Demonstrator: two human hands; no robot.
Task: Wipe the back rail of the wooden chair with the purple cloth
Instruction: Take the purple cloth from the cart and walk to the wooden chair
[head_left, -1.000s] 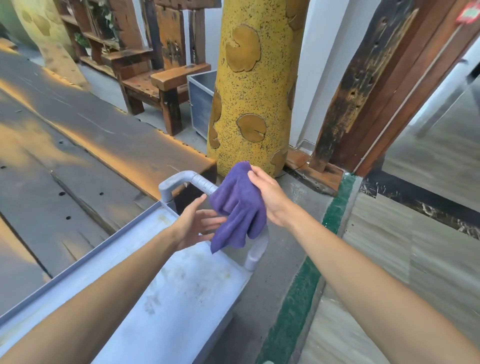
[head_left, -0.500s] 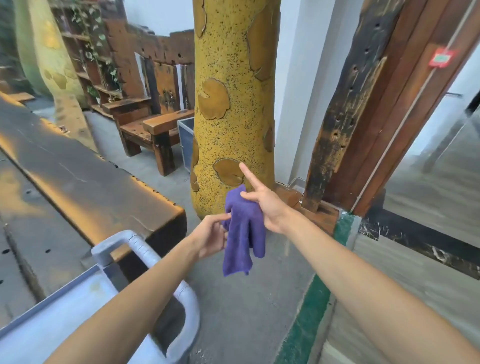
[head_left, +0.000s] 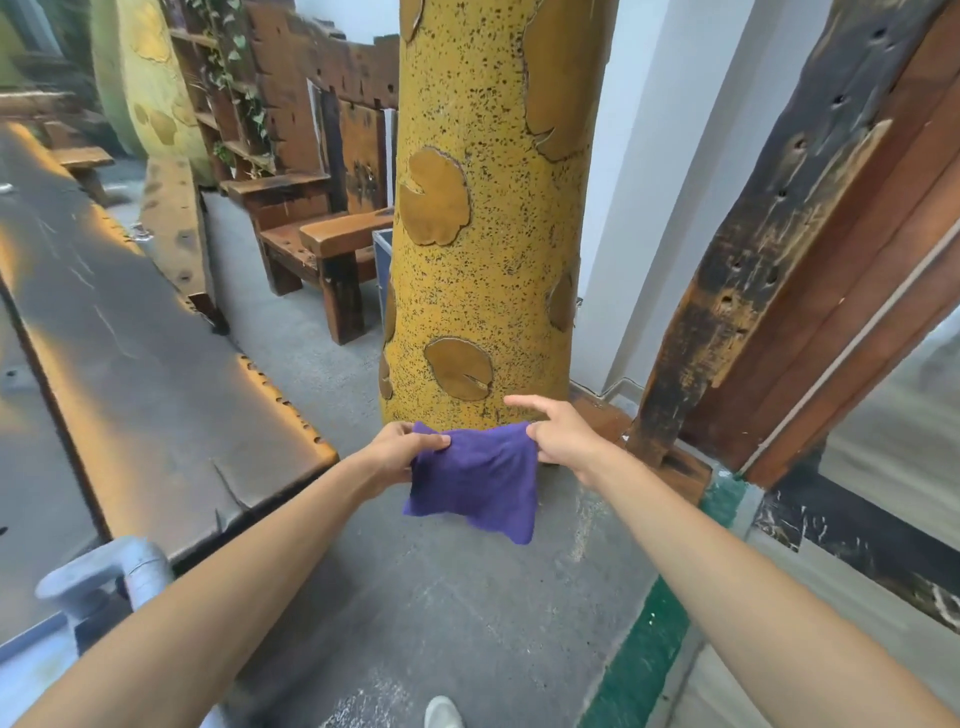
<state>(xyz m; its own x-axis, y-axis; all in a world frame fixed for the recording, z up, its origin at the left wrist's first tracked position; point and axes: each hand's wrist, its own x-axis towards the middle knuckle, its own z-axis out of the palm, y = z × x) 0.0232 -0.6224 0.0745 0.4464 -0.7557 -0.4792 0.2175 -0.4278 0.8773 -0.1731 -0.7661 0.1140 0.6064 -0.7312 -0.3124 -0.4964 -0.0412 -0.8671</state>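
Observation:
The purple cloth (head_left: 475, 475) hangs spread out between my two hands, in front of me above the grey floor. My left hand (head_left: 400, 447) pinches its upper left corner. My right hand (head_left: 558, 434) pinches the upper right corner, with the index finger sticking out. The wooden chair (head_left: 317, 228) stands further back at the centre left, partly hidden behind the yellow pillar; its tall back rail (head_left: 332, 52) rises at the top. Both hands are well short of the chair.
A thick speckled yellow pillar (head_left: 488, 208) stands straight ahead of the cloth. A long dark wooden table (head_left: 130, 364) runs along the left. A grey cart handle (head_left: 104, 569) sits at the bottom left. A heavy wooden door frame (head_left: 810, 249) is on the right.
I have moved forward, away from the cart and toward the pillar. The cloth, bunched in my right hand before, is now stretched open between both hands.

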